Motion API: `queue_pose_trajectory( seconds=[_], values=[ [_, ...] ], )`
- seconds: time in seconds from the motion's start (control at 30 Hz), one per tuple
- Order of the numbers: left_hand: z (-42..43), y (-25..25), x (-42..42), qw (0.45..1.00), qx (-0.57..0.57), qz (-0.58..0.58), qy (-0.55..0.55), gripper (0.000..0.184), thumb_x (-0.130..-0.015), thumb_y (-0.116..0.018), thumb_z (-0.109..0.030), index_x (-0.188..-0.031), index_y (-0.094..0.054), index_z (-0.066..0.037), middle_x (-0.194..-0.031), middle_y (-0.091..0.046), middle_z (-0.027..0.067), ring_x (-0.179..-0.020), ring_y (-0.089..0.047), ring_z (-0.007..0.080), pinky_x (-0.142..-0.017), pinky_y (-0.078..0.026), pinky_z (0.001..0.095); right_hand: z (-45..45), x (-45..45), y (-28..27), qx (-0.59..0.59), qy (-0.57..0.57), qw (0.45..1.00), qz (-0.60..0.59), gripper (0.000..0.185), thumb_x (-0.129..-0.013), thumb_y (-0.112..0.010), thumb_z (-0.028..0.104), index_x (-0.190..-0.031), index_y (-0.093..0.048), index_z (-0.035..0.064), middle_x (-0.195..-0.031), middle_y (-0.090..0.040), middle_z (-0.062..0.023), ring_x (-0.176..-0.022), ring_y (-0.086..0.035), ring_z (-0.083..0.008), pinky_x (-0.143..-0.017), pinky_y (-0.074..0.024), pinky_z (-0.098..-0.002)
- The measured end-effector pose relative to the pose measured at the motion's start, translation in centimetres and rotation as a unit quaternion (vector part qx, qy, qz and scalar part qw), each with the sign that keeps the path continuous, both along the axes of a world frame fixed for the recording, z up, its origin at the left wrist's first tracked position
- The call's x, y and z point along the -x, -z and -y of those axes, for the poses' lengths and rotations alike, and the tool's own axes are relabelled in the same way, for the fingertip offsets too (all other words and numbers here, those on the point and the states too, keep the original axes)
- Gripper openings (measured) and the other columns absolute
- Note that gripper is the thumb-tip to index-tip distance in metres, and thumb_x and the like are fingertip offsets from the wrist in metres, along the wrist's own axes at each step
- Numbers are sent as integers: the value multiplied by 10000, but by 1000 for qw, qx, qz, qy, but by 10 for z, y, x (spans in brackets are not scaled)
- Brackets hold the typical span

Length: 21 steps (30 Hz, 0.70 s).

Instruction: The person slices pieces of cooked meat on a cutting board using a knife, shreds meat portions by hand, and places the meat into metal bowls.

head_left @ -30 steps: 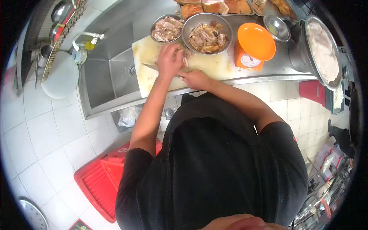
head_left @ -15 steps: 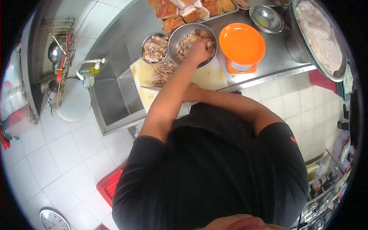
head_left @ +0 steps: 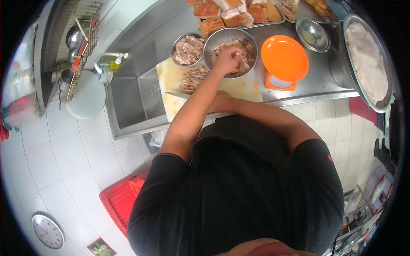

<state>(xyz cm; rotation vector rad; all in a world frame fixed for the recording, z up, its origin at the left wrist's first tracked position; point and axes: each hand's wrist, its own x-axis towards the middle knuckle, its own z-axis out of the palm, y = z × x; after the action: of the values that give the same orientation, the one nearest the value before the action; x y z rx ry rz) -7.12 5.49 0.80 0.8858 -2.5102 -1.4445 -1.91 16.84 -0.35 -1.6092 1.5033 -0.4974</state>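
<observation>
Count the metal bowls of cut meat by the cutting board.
2. The smaller bowl is by the far edge of the cutting board; the larger bowl is just right of it, with the left hand inside. No others seem hidden there.

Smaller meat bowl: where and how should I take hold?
Probably best: set the grip on the left rim of the smaller meat bowl, coming from the left; that rim stands clear, while the larger bowl crowds its right.

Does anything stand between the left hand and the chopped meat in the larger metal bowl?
Nothing visible does: the left hand is inside the larger metal bowl, at the chopped meat. The knife is off that path, over the cutting board.
</observation>
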Motion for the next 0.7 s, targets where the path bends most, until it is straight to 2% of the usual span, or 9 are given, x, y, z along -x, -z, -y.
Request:
queue_pose_trajectory(
  seconds=[0.03,0.1,0.17,0.27,0.37,0.47,0.53,0.57,0.7],
  values=[
    [3,-2,-6,999,-23,-30,-25,243,-944,-728,-76,-1184,-761,-57,-915,-763,63,-764,-689,120,-713,-548,284,-2,4,-18,-26,6,1000,4,552,-907,-666,511,-1243,-718,76,-1164,-752,-218,-1058,-727,-411,-905,-563,-522],
    [11,-3,-19,994,-52,-70,-62,234,-955,-727,-76,-1184,-757,-33,-912,-762,49,-744,-683,105,-693,-547,272,0,-2,-10,-3,15,1000,-8,586,-898,-677,579,-1202,-733,82,-1121,-759,-215,-1041,-727,-411,-909,-556,-524],
    [21,3,-30,990,-65,-92,-83,239,-960,-726,-74,-1188,-751,-5,-918,-765,51,-739,-691,113,-686,-554,276,4,-13,42,95,24,995,-34,512,-939,-641,525,-1166,-737,76,-1102,-754,-224,-1014,-726,-422,-898,-554,-541],
    [26,8,-44,991,-48,-97,-76,232,-976,-722,-73,-1194,-749,0,-924,-767,69,-752,-711,135,-707,-578,283,0,-11,20,84,16,995,-57,404,-997,-575,409,-1162,-731,75,-1090,-747,-237,-1005,-718,-439,-898,-551,-557],
    [20,-7,-54,979,-148,-55,-132,247,-998,-708,-79,-1223,-729,19,-971,-762,87,-804,-733,168,-716,-603,300,3,-17,28,89,13,992,-87,354,-1012,-555,339,-1168,-722,69,-1083,-746,-238,-1001,-716,-443,-907,-547,-566],
    [27,-2,-68,937,-271,-131,-179,270,-1019,-691,-93,-1253,-698,41,-1019,-748,94,-845,-738,192,-725,-616,303,3,-19,25,86,23,993,-83,341,-1013,-560,319,-1235,-697,99,-1083,-747,-231,-998,-714,-448,-903,-547,-571],
    [30,-9,-82,914,-304,-172,-208,281,-1025,-683,-102,-1263,-684,48,-1033,-739,93,-858,-736,200,-736,-618,306,2,-20,28,83,30,993,-80,433,-988,-594,258,-1419,-603,210,-1070,-744,-228,-993,-721,-441,-895,-559,-565],
    [32,-13,-92,901,-318,-192,-224,287,-1028,-679,-106,-1268,-676,52,-1040,-735,92,-865,-735,204,-741,-619,308,2,-21,29,82,31,993,-77,539,-976,-611,228,-1510,-556,266,-1063,-743,-226,-991,-725,-438,-891,-565,-561],
    [45,-27,-158,888,-298,-245,-249,259,-1017,-691,-106,-1240,-694,24,-1009,-739,81,-814,-725,178,-727,-607,293,0,-22,28,55,77,996,6,646,-977,-618,200,-1593,-461,314,-1143,-739,-237,-1042,-718,-433,-943,-558,-538]
  ],
)
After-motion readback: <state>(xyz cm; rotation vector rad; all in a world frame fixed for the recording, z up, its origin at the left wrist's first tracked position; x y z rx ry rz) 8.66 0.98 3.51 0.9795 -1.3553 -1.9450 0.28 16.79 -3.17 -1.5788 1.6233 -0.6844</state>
